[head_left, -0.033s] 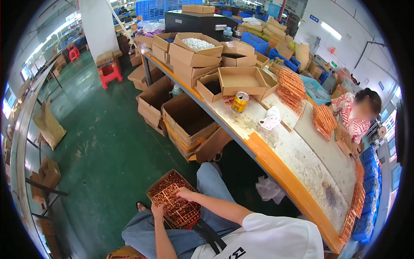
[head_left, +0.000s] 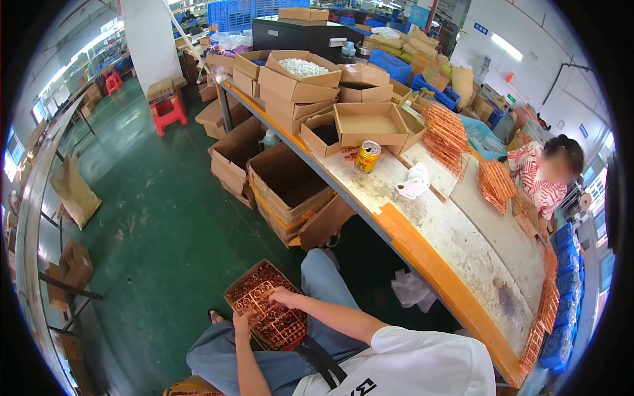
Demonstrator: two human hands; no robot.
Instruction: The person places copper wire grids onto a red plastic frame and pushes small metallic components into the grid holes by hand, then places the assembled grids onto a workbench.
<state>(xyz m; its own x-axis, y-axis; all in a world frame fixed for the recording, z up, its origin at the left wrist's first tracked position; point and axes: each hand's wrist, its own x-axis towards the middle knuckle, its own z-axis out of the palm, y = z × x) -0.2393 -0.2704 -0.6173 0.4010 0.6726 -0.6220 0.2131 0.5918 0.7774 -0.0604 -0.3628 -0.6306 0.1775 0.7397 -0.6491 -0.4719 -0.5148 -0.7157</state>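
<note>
An orange-copper lattice frame with small rings along it lies tilted over an open cardboard box between my knees. Many small copper-coloured parts fill that box around the frame. My left hand is closed on the frame's left edge, fingers bent toward its rings. At the far right edge, my right hand pinches the same frame; its fingertips are partly hidden. How the small parts sit on the lattice is too fine to make out.
On my right runs a long worktable with an orange edge, bearing a yellow can, a crumpled white bag and lattice stacks. A co-worker sits across it. Large cartons stand below the table ahead.
</note>
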